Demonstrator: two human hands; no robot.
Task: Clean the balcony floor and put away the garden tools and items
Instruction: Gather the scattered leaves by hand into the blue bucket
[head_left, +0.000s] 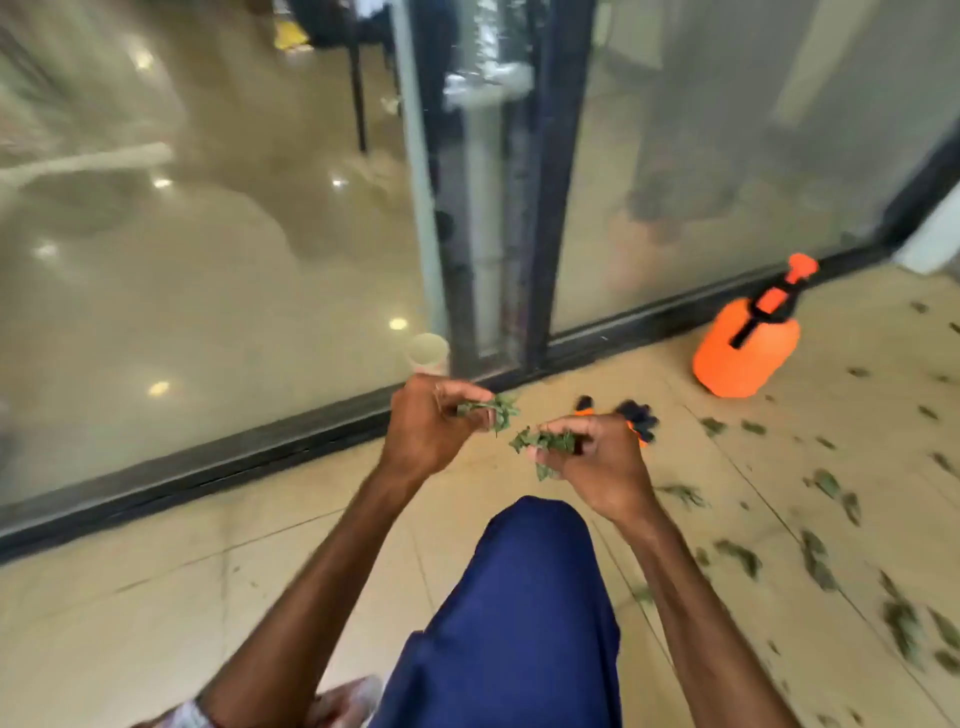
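Leaves (550, 441), green, wilted, crumpled; one clump gripped in left hand (426, 431), another in right hand (602, 467), hands near, not touching.

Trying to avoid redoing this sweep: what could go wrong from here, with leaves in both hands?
1. The leaf bits poke loosely out of the left hand and right hand; some may drop back onto the tiles.
2. No bin or bag is in view, so carrying them risks a trail.
3. The orange sprayer sits near the scattered leaves; stepping around could knock it over.
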